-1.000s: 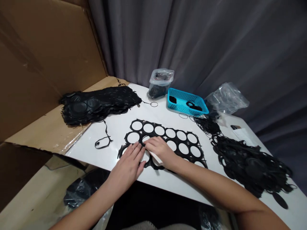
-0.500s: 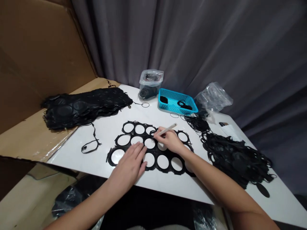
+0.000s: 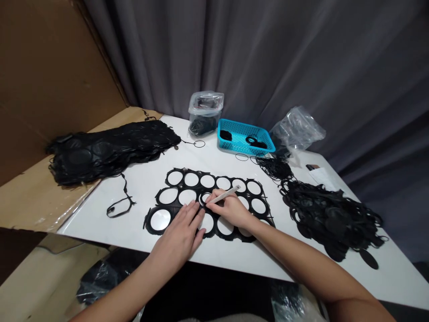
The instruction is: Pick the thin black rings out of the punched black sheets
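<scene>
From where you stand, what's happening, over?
Left hand flat on black sheet. Right hand gripping white pen-like tool over it. Blue basket behind, out of the way.

The left hand (image 3: 179, 230) hid part of the black sheet (image 3: 178, 209) beneath it; the near cut-off forearms ran past the picture's lower edge; the basket's small black contents (image 3: 258, 144) were too small to identify.

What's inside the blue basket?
The blue plastic basket holds a few small black pieces, one ring-shaped. Anything under them is covered, so I can't tell.
</scene>
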Motion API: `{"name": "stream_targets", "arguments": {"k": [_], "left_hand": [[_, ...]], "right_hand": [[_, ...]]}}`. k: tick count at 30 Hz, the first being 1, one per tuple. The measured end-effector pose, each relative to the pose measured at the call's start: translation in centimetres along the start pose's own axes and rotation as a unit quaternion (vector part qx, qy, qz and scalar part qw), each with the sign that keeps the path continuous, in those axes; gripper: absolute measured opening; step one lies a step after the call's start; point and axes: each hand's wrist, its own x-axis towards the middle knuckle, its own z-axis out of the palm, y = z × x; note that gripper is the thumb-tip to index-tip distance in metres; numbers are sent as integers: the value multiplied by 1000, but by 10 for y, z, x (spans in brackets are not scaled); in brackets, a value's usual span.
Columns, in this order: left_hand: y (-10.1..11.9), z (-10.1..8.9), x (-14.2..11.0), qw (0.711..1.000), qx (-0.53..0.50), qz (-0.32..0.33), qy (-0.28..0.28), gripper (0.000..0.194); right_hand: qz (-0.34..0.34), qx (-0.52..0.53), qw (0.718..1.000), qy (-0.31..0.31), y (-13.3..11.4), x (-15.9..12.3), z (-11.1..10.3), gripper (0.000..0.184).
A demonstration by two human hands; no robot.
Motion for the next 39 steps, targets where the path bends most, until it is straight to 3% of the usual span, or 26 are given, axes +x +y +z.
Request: {"name": "stream_targets", "arguments": {"k": [5, 11, 15, 17, 19, 22, 25, 28, 33, 39], "left_hand": [[0, 0, -1, 1000, -4, -3, -2, 42], [1, -1, -2, 1000, 18, 2, -2, 43], [2, 1, -3, 999, 43, 10, 4, 42], [2, 2, -3, 999, 46, 16, 2, 42], [1, 3, -4, 999, 44, 18, -2, 41], [-2, 2, -5, 999, 36, 16, -3, 41], [-4, -1, -2, 1000, 27, 15, 4, 38], [1, -4, 8, 1000, 22, 7, 8, 34], [19, 5, 24, 999, -8, 43, -3, 43], [24, 15, 23, 998, -14, 50, -22, 45]], "right_hand": [[-3, -3, 1000, 0, 1, 0, 0, 15], [-84, -89, 992, 4, 6, -7, 5, 18], [-193, -218, 956, -17, 14, -12, 14, 10], [-215, -276, 937, -16, 21, -2, 9, 13], [-189, -287, 938, 39, 29, 16, -10, 17], [-93, -243, 948, 184, 38, 42, -54, 15], [-29, -209, 947, 240, 38, 44, -85, 16], [25, -158, 968, 191, 30, 19, -82, 22], [56, -16, 997, 48, 19, -23, -45, 15], [66, 40, 997, 30, 20, -30, -37, 12]]}}
